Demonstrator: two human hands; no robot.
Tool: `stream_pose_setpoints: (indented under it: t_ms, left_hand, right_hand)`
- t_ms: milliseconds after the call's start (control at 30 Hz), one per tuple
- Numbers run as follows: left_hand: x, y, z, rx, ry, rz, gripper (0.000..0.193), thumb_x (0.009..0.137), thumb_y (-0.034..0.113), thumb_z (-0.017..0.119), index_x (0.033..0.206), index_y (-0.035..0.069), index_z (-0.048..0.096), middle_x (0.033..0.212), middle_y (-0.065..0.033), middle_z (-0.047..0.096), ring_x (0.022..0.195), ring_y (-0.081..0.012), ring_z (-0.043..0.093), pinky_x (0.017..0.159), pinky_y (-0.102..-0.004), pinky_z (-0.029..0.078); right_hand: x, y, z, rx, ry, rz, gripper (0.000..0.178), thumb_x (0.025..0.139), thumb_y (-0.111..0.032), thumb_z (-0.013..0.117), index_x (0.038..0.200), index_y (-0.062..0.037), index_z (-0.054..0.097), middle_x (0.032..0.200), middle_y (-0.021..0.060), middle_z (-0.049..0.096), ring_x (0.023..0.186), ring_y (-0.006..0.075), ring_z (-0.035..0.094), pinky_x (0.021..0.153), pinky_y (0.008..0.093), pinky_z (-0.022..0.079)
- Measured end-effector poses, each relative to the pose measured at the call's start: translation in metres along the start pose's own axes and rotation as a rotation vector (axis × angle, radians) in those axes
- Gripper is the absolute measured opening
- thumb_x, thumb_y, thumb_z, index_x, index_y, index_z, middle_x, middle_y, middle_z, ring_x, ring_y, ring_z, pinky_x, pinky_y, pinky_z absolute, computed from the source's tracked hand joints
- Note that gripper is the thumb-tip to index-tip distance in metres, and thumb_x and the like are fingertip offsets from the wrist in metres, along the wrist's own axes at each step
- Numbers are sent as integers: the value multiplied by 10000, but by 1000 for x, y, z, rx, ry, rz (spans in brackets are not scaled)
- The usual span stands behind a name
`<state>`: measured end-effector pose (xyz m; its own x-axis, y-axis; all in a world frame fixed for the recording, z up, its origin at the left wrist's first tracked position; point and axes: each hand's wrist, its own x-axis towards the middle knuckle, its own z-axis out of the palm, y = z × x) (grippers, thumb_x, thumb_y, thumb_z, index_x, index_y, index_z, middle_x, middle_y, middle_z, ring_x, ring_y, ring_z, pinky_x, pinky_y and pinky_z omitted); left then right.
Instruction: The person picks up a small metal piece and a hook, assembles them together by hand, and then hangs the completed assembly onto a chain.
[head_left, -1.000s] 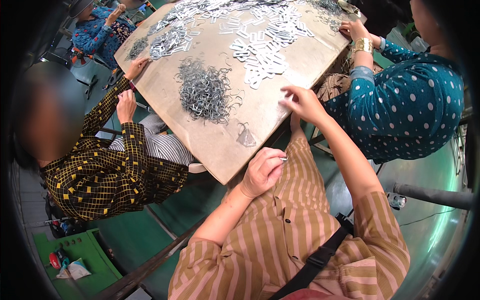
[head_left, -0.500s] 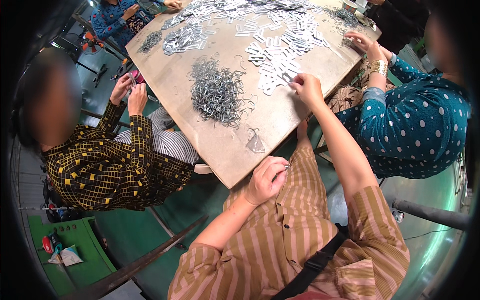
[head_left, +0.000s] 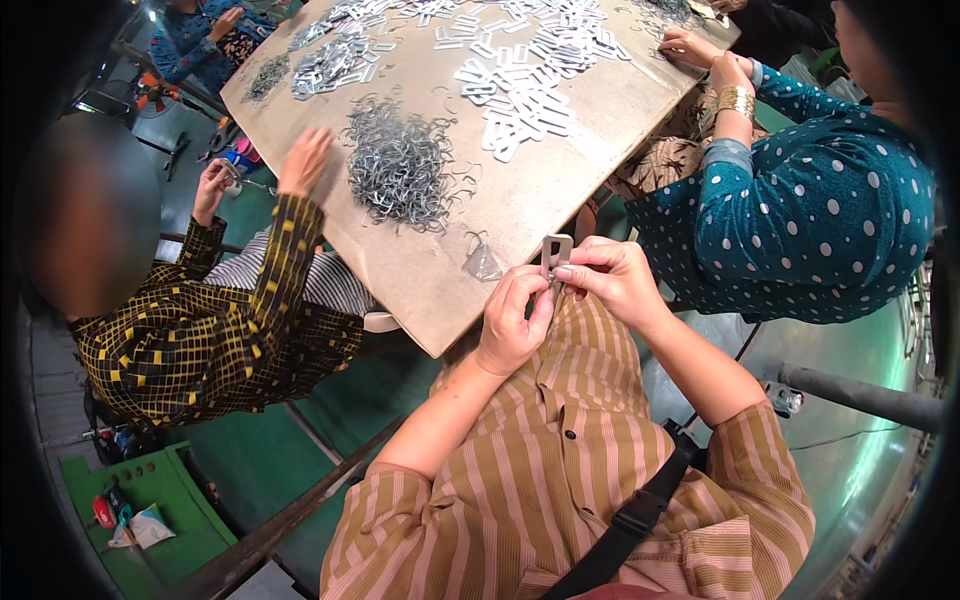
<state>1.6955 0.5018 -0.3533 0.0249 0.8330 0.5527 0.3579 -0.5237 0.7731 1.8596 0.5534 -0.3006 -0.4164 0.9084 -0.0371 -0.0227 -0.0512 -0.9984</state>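
Note:
Close above my lap, off the table's near edge, my two hands meet at a flat silver slotted metal plate (head_left: pixel 556 246). The plate stands upright between the fingertips, its slot showing at the top. My right hand (head_left: pixel 622 285) pinches its lower right side with thumb and finger. My left hand (head_left: pixel 514 322) is closed at its lower left, on a small metal hook that the fingers mostly hide. A heap of curved metal hooks (head_left: pixel 400 170) lies on the table (head_left: pixel 400 295), with a pile of similar slotted plates (head_left: pixel 525 115) farther back.
A small clear plastic bag (head_left: pixel 483 262) lies near the table's front corner. A co-worker in a checked shirt (head_left: pixel 190 345) sits at the left, one hand beside the hook heap. Another in a dotted teal top (head_left: pixel 800 220) sits close at the right, hands at the table's edge.
My right hand has drawn back from the plate pile with a plate and met my left hand. The left co-worker's nearer hand has moved to the hook heap. The view has shifted slightly.

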Motion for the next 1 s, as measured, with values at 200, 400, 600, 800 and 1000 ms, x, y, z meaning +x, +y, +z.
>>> stream_pose_setpoints:
  t_ms: [200,400,600,800,1000]
  left_hand:
    - [3,7,-10,-11,-49,-9,167,735,-58,650,852,11,553,896,-153,625,799,-313,616,692,-362,496]
    - [19,-7,-35,-184,-240,-159,157,743,19,703,894,28,660,919,-114,681,806,-217,663,696,-314,518]
    - [83,-89,-63,674,-107,1,62,755,45,605,771,26,662,834,-123,635,794,-295,606,727,-372,501]
    - [108,-104,-39,1229,-369,93,78,672,79,591,650,43,657,721,-113,634,721,-255,639,632,-348,538]
    - [116,-113,-51,1157,-424,-37,104,695,66,570,671,24,663,727,-145,656,684,-289,663,604,-380,544]
  right_hand:
    - [-10,4,6,-135,45,-130,84,804,22,667,883,43,687,706,41,583,593,79,584,512,222,467]
    - [-16,6,6,-332,87,-245,86,784,40,662,862,18,689,669,60,590,572,101,590,503,241,458]
    - [-18,6,8,-496,96,-316,81,747,-5,699,825,0,680,650,91,575,545,183,555,499,297,418]
    - [-23,16,6,-480,116,-286,81,726,-16,714,800,-9,683,633,89,571,529,195,545,495,307,407]
    - [-18,17,11,-464,110,-271,83,741,-16,712,821,-15,691,649,82,583,539,181,551,497,299,407]
